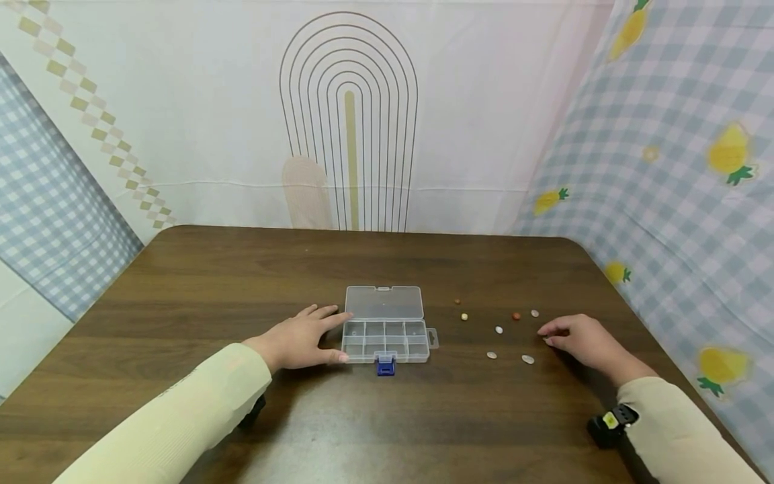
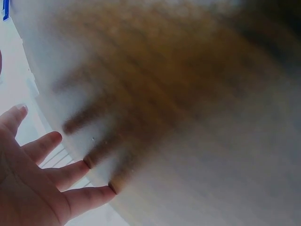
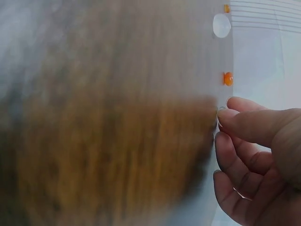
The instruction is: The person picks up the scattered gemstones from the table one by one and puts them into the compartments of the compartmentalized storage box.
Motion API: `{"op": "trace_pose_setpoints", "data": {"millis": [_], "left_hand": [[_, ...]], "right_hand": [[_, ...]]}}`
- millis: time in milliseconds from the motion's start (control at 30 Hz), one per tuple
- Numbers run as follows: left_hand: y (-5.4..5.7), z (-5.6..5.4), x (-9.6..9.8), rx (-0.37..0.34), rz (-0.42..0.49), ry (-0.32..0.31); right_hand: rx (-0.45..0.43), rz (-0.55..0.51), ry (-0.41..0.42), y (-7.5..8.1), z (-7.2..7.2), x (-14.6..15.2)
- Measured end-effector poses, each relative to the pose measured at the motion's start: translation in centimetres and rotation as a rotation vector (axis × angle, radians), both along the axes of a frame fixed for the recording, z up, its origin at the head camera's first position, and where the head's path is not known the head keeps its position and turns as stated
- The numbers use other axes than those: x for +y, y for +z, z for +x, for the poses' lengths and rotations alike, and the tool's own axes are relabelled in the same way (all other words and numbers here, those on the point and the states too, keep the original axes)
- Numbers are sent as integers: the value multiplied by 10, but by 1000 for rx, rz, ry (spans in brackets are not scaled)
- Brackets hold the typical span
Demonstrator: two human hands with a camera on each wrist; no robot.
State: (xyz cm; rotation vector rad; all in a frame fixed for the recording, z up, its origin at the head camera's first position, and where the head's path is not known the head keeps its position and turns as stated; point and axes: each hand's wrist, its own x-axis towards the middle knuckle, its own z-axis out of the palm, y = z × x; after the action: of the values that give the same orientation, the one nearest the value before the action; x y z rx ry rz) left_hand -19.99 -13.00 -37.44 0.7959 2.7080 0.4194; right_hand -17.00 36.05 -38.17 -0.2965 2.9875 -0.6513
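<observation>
A clear plastic compartment box [image 1: 385, 341] lies on the table with its lid [image 1: 385, 302] folded back and its blue latch [image 1: 385, 367] at the front. My left hand [image 1: 299, 338] rests at its left side, fingers spread, thumb at the front corner and index finger near the lid hinge; the left wrist view also shows this left hand [image 2: 33, 174] with fingers extended. On the right, my right hand [image 1: 583, 341] has thumb and index finger together at the tabletop, pinching a small bead mostly hidden by the fingertips. In the right wrist view, this right hand [image 3: 258, 150] has its other fingers curled.
Between box and right hand lie a red-brown bead [image 1: 516, 316], a pale yellow bead [image 1: 464, 316], a small brown bead [image 1: 457, 301] and several whitish pieces, including an oval one [image 1: 528, 359]. The wooden table [image 1: 387, 423] meets hanging cloths at the back and sides.
</observation>
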Motion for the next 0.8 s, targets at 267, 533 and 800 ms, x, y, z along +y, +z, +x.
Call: {"op": "trace_pose_setpoints", "data": {"millis": [267,533,800], "left_hand": [[-1,0,1,-4,-13,6],[-1,-1,0,3,-9,1],[-2,0,1,6,-8,9]], "right_hand": [[221,118,54,1,-1,-9],[504,184,108,7,2,-23],[616,179,135,11,0,-36]]}}
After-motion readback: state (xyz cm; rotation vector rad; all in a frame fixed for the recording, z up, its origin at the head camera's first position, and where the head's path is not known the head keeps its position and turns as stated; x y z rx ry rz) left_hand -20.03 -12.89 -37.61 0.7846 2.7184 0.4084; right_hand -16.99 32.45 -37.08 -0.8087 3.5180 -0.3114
